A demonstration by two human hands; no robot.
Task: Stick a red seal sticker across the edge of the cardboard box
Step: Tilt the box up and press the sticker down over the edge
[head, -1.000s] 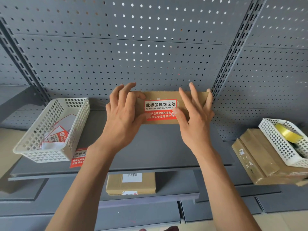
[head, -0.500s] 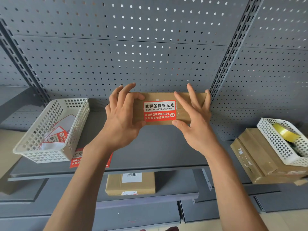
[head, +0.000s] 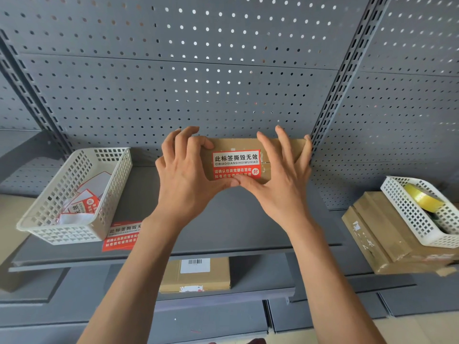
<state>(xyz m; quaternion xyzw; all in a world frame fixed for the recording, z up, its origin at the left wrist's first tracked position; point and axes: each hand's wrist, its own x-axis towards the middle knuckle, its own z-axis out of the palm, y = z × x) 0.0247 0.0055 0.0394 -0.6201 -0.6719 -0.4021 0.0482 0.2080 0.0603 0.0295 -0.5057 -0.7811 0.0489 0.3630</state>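
A small brown cardboard box (head: 285, 147) lies on the grey shelf (head: 238, 219) against the pegboard back wall. A red and white seal sticker (head: 236, 163) with black characters sits across its top and front edge. My left hand (head: 183, 175) grips the box's left end, fingers curled over the top. My right hand (head: 278, 180) holds the right end, fingers spread over the top. Both thumbs meet along the sticker's lower edge on the box front.
A white basket (head: 74, 194) with more red stickers stands at the shelf's left; a loose red sticker (head: 121, 235) lies beside it. At the right, a white basket (head: 422, 212) with a yellow tape roll (head: 422, 197) rests on stacked boxes (head: 377, 234). Another box (head: 196, 275) lies on the lower shelf.
My two thumbs have slid inward along the sticker's lower edge until they touch. The box has stayed in place.
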